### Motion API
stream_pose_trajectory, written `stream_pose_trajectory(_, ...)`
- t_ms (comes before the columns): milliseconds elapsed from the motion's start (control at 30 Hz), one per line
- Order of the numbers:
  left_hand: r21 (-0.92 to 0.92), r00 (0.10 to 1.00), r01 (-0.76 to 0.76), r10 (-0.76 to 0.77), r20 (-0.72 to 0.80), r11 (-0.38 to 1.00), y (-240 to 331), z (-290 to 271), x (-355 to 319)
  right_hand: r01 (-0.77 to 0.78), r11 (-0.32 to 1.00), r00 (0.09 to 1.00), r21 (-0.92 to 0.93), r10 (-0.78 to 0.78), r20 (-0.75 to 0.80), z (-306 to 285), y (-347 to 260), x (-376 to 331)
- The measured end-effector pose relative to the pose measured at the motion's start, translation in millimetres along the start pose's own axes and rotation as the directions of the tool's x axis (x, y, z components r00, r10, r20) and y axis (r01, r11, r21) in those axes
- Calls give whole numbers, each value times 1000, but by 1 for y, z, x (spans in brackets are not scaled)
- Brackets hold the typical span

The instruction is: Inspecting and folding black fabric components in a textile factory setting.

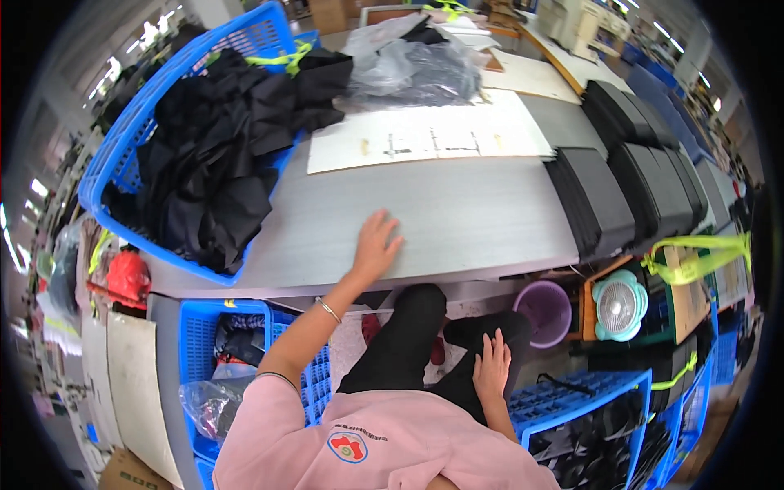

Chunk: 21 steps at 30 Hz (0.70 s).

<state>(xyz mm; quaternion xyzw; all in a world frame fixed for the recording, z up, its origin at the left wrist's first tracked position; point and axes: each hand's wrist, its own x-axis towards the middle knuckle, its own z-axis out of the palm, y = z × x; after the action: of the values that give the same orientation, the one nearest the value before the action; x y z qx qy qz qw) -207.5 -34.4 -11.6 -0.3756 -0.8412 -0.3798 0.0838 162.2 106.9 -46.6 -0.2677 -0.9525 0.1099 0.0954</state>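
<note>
My left hand (pixel 376 247) lies palm down near the front edge of the grey table (pixel 457 212), fingers apart and holding nothing. On my thigh rests my right hand (pixel 492 365), its fingers stretched out and nothing in it. Left of my left hand, a blue plastic basket (pixel 122 224) tilts on the table, heaped with black fabric pieces (pixel 212 155). Beyond that hand lies a white board (pixel 425 135) with dark marks. A clear plastic bag (pixel 416 73) with dark contents sits on the board's far side.
Stacks of black flat pieces (pixel 600 200) stand at the table's right. Below are a purple bin (pixel 545 314) and a small teal fan (pixel 620 305). Blue crates (pixel 584 400) flank my right side; another blue crate (pixel 198 335) holding bagged things stands at my left.
</note>
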Motion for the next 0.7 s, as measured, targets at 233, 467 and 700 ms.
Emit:
stream_pose_trajectory(233, 282, 983, 147, -108, -151, 948, -142, -67, 107, -1, 999, 999, 35, 0, 33, 15, 10, 2)
stream_pose_trajectory(467, -176, 820, 531, -555, -140, 829, -206, -81, 218, -2, 999, 1000, -36, 3, 30, 23, 8, 7)
stream_pose_trajectory(700, -246, 814, 316, -395, -426, 916, -180, -88, 209, -13, 1000, 998, -18, 14, 60, 19, 2, 14)
